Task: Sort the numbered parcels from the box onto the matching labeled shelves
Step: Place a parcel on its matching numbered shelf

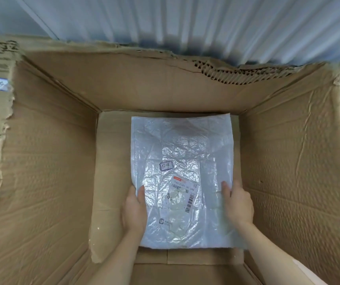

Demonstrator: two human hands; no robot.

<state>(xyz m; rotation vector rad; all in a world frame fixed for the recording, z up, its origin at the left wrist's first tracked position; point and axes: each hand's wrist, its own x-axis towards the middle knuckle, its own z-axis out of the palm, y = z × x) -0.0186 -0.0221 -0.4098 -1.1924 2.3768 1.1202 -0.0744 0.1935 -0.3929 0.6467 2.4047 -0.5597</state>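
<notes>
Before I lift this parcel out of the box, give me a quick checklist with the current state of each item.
1. Left hand grips the parcel at its left edge: ok.
2. Right hand grips the right edge: ok.
3. Handwritten number label facing up and readable, looks like 07: ok.
4. Other parcels on or beside it in the cardboard box: none visible, ok.
5. Box opening above unobstructed: ok.
6. Matching shelf located: cannot tell, no shelves in view.
</notes>
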